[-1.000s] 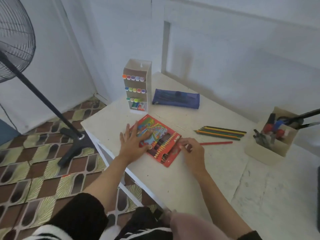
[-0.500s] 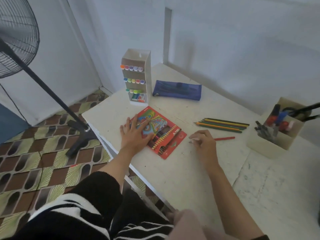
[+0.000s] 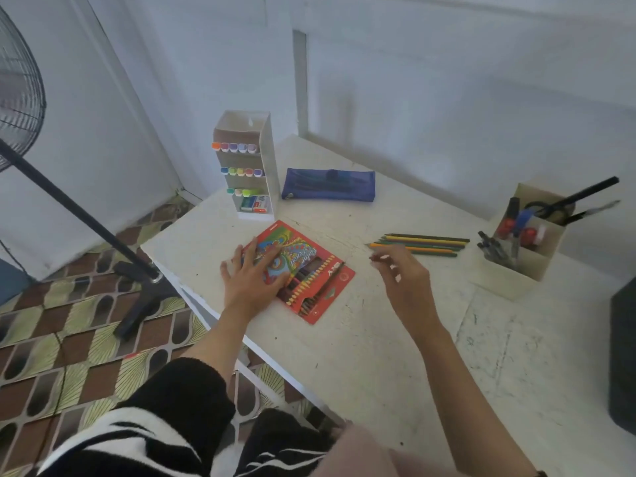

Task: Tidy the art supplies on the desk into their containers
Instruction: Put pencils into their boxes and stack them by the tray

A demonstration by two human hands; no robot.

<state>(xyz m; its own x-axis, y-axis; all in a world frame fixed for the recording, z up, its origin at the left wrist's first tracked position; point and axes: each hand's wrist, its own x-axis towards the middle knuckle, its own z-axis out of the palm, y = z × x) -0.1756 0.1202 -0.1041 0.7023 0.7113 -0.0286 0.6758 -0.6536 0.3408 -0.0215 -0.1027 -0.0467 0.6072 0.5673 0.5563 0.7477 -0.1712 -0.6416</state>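
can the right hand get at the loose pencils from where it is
Probably yes. The right hand hovers right beside the loose pencils, fingertips at their pointed ends, and nothing stands between them. The left hand lies flat on the red pencil box, out of the way.

Right hand (image 3: 399, 275) was lifted off the desk (image 3: 371, 346) and swung over to the loose pencils (image 3: 426, 243), just beyond its fingertips (image 3: 377, 261); a pinch couldn't be confirmed tbh.
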